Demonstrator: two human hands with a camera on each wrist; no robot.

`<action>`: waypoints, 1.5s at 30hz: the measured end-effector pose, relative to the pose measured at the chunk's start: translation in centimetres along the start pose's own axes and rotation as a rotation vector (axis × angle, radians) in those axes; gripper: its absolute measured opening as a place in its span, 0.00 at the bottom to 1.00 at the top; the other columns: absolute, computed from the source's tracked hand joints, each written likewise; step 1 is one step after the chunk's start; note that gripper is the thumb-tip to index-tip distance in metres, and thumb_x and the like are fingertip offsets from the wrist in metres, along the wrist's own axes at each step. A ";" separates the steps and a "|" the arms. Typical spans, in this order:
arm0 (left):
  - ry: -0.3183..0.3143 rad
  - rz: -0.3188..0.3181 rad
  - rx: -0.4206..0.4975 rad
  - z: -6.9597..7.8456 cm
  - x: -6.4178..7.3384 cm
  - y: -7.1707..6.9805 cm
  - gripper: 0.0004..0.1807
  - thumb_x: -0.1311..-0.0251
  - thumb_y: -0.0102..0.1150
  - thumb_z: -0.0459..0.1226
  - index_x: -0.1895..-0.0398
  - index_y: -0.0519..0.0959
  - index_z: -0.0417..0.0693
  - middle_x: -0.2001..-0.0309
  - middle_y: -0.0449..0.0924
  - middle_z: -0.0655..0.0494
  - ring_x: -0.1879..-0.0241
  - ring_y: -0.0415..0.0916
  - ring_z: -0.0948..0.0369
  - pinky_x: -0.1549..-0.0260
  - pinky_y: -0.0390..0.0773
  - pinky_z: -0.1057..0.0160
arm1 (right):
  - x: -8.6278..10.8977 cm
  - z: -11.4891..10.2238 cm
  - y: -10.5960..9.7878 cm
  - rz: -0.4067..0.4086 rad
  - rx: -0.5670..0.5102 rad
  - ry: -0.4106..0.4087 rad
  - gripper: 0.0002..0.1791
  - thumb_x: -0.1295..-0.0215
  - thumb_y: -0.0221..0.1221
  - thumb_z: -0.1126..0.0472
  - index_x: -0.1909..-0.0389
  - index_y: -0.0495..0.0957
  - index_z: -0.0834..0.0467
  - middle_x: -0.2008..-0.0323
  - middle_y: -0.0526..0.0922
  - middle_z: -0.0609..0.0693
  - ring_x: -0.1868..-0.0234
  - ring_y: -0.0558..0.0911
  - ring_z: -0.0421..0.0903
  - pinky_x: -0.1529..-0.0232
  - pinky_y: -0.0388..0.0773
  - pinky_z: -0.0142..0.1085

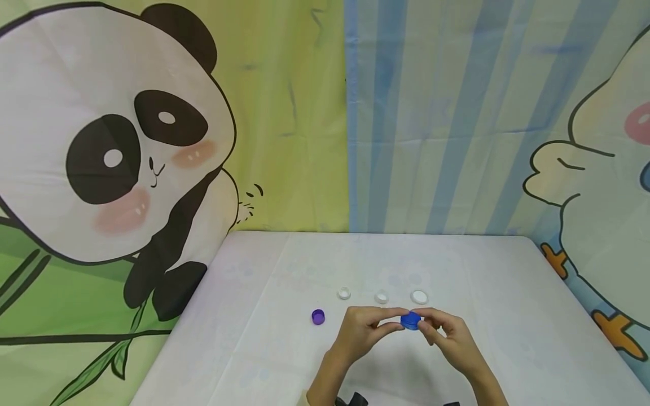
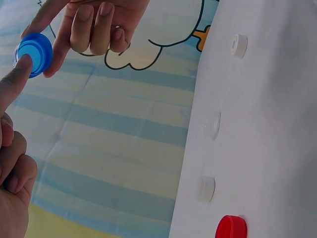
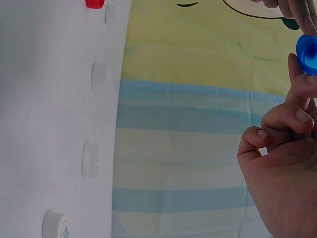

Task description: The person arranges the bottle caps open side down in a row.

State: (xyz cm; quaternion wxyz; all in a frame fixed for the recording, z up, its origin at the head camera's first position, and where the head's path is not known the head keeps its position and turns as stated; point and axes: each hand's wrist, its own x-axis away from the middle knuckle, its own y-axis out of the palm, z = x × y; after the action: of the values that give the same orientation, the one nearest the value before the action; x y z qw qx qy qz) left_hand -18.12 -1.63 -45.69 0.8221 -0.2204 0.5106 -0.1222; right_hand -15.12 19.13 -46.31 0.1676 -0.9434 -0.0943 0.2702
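Both hands hold a blue bottle cap point(image 1: 411, 320) between them, raised over the table in front of the body. The left hand point(image 1: 359, 334) pinches the cap's left side between thumb and forefinger. From the other side, the right hand point(image 1: 453, 341) grips it with forefinger and thumb. In the left wrist view the round, ridged inside of the blue cap point(image 2: 42, 53) faces the camera, with the left fingertip over it. The right hand's other fingers point(image 2: 103, 27) are curled toward the palm there.
On the white table point(image 1: 274, 349), pale caps stand in a row beyond the hands: a left one point(image 1: 343, 293), a middle one point(image 1: 381, 296) and a right one point(image 1: 419, 296). A purple cap point(image 1: 317, 317) lies left; a red-looking cap point(image 2: 231, 227) ends the row in the wrist views.
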 end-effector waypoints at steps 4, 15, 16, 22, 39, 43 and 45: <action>-0.010 -0.003 0.011 0.0 0.0 0.2 0.14 0.48 0.61 0.39 0.57 0.81 0.49 0.67 0.83 0.63 0.86 0.48 0.77 0.88 0.54 0.83 | 0.0 0.2 -0.1 -0.007 -0.012 0.012 0.13 0.42 0.52 0.76 0.59 0.77 0.60 0.84 0.69 0.44 0.80 0.69 0.38 0.80 0.62 0.35; -0.048 -0.011 0.015 -0.1 0.3 0.4 0.15 0.48 0.60 0.41 0.56 0.81 0.49 0.83 0.75 0.66 0.87 0.46 0.77 0.89 0.53 0.81 | 0.1 0.1 -0.1 -0.010 -0.022 0.044 0.12 0.41 0.51 0.74 0.60 0.77 0.60 0.84 0.68 0.45 0.80 0.69 0.39 0.80 0.62 0.35; -0.058 -0.012 0.020 -0.1 0.3 0.5 0.15 0.48 0.61 0.41 0.56 0.81 0.50 0.85 0.73 0.66 0.87 0.46 0.77 0.90 0.53 0.81 | 0.2 0.2 -0.1 -0.008 -0.016 0.039 0.12 0.41 0.52 0.74 0.59 0.77 0.60 0.84 0.67 0.45 0.80 0.68 0.39 0.80 0.62 0.35; -0.127 -0.011 0.043 -0.3 0.6 0.8 0.20 0.52 0.64 0.44 0.54 0.78 0.52 0.91 0.54 0.64 0.88 0.44 0.77 0.92 0.50 0.79 | 0.0 -0.5 -0.1 0.033 0.024 -0.037 0.17 0.49 0.58 0.77 0.58 0.77 0.61 0.84 0.67 0.45 0.83 0.65 0.38 0.81 0.63 0.31; -0.358 -0.084 -0.089 -1.5 2.5 5.3 0.17 0.47 0.58 0.48 0.54 0.78 0.57 0.91 0.53 0.66 0.88 0.43 0.77 0.92 0.48 0.78 | 1.1 2.7 -0.7 0.029 0.388 0.193 0.15 0.50 0.64 0.53 0.59 0.78 0.42 0.85 0.66 0.36 0.84 0.62 0.34 0.79 0.59 0.31; -0.409 -0.148 -0.223 -1.9 3.4 6.6 0.16 0.48 0.58 0.49 0.56 0.80 0.56 0.90 0.53 0.67 0.88 0.44 0.76 0.92 0.48 0.78 | 1.4 4.2 -0.4 -0.047 0.435 0.262 0.15 0.49 0.63 0.48 0.60 0.79 0.44 0.86 0.66 0.36 0.85 0.62 0.33 0.78 0.63 0.31; -0.420 -0.172 -0.281 -2.2 3.8 7.1 0.16 0.49 0.59 0.49 0.57 0.80 0.56 0.90 0.53 0.68 0.88 0.44 0.75 0.91 0.48 0.78 | 1.5 5.0 -0.2 -0.083 0.441 0.293 0.14 0.49 0.62 0.47 0.60 0.79 0.45 0.86 0.66 0.36 0.86 0.63 0.32 0.80 0.65 0.29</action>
State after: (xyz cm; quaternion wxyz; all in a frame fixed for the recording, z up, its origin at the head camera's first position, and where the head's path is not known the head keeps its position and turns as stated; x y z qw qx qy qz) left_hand -18.52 2.42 -52.91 0.8579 -0.3955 0.3202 -0.0713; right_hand -16.60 21.09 -50.93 0.3917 -0.9085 -0.0464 0.1379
